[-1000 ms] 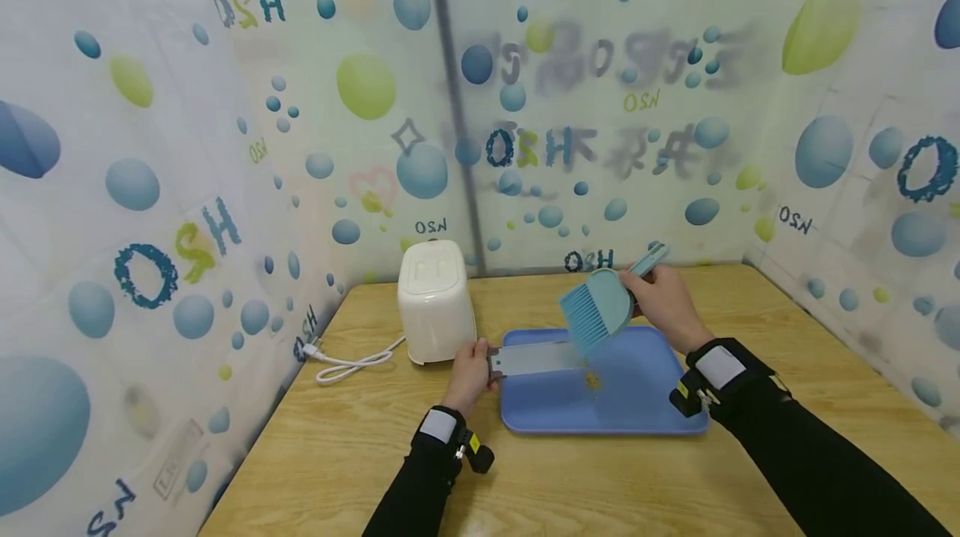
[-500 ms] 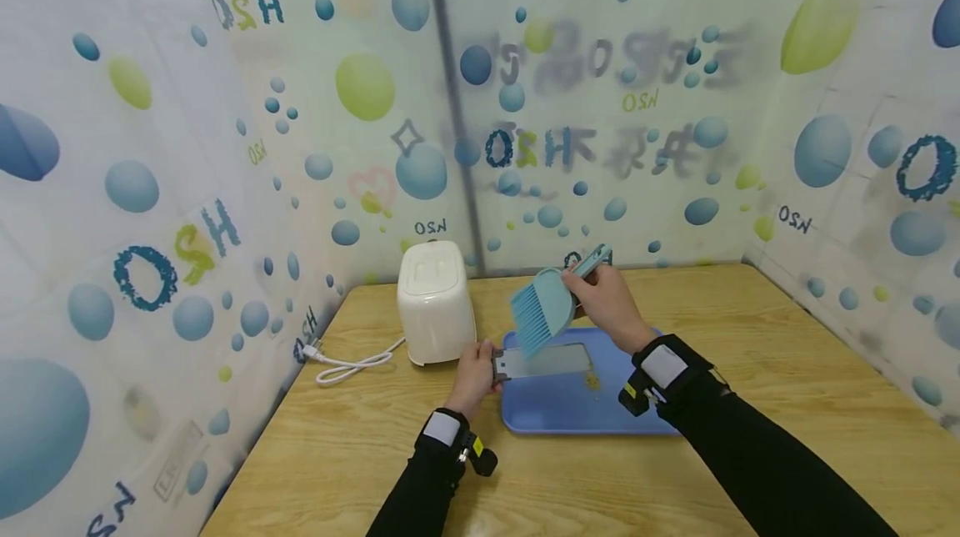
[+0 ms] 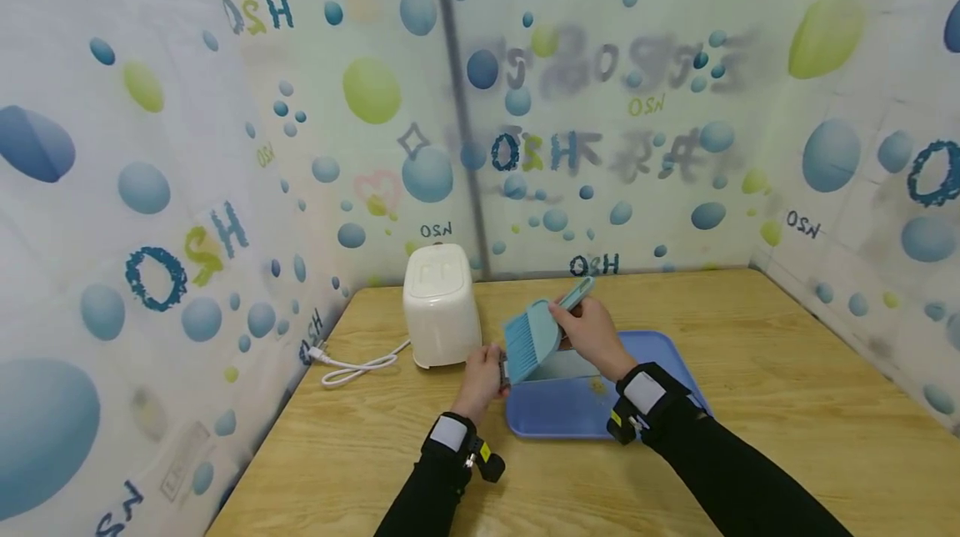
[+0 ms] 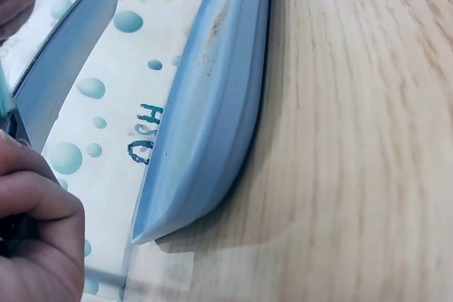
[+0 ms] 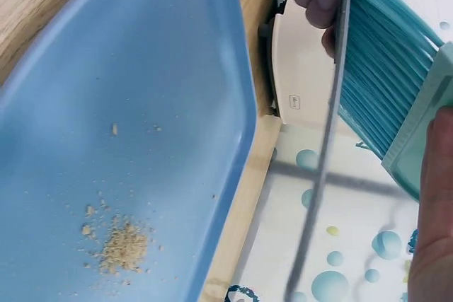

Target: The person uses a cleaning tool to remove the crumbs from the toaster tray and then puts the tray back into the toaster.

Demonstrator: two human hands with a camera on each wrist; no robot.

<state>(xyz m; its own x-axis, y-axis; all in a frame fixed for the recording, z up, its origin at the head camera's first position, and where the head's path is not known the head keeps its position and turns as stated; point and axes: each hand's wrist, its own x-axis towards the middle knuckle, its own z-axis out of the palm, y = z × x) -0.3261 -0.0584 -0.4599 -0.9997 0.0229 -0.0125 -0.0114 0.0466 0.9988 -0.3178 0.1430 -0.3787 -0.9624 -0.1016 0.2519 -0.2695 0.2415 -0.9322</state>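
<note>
My left hand [image 3: 480,380] grips the end of a flat metal crumb tray [image 3: 573,364], raised above a blue serving tray [image 3: 551,419]. In my right hand [image 3: 594,338] is a light teal cleaning brush [image 3: 534,337], held by its handle with the bristles angled down. Those bristles [image 5: 386,54] meet the metal plate close to my left fingers, as the right wrist view shows. A small heap of tan crumbs [image 5: 124,247] lies in the blue tray, with finer bits scattered round it. Part of the plate is hidden behind the brush and right hand.
A white toaster [image 3: 438,312] stands on the wooden table [image 3: 360,454] just beyond my left hand. Its white cord and plug [image 3: 360,368] lie to its left. Patterned curtains [image 3: 637,103] close off the back and both sides.
My right hand has carried the brush leftward along the metal plate, from its right end to beside my left hand, and dipped lower. My left hand has stayed nearly still.
</note>
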